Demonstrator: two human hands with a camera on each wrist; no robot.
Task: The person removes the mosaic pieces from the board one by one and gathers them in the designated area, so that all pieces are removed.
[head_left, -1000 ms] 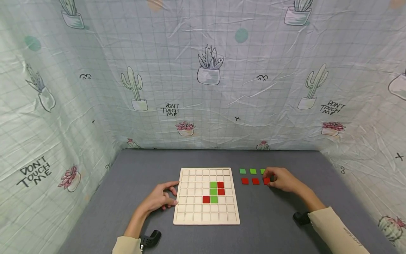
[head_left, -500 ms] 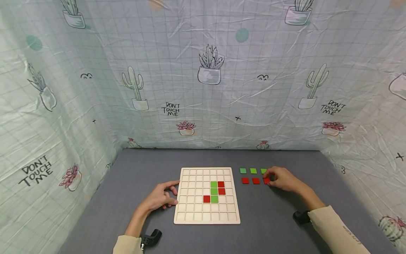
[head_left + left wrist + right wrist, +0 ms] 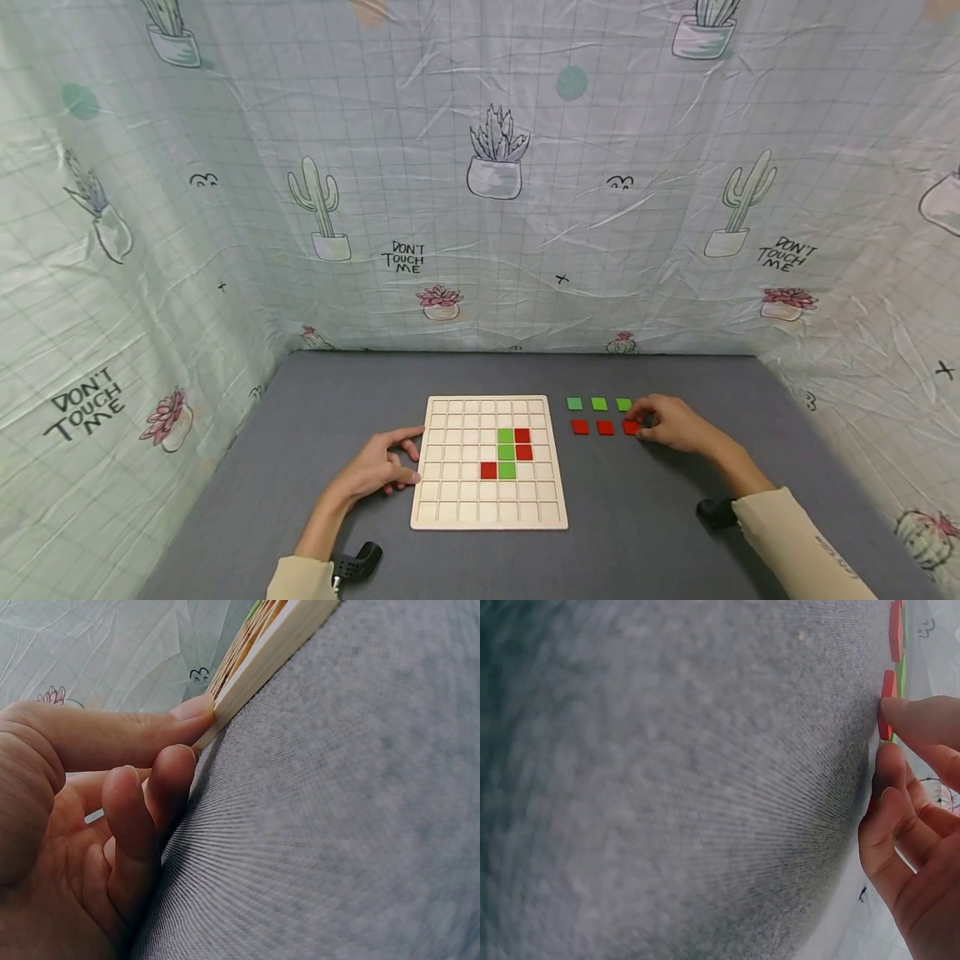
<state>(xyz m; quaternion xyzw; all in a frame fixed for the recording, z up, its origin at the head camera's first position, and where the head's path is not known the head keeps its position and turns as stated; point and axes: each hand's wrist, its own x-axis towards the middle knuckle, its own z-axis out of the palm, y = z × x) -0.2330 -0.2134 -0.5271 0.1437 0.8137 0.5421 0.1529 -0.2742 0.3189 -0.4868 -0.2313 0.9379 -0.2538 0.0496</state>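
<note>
On the grey table [image 3: 360, 379], the left hand [image 3: 375, 465], fingers extended, touches the board [image 3: 450, 492] while the right hand [image 3: 667, 422], grip unclear, touches a red tile [image 3: 628, 427] right of it, where a stray knuckle could skew the adjacent green tile [image 3: 623, 405].

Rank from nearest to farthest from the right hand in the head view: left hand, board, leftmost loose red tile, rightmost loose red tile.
1. Rightmost loose red tile: at the right hand.
2. Leftmost loose red tile: other end of its row.
3. Board: left of that row.
4. Left hand: at the board's left edge.
</note>
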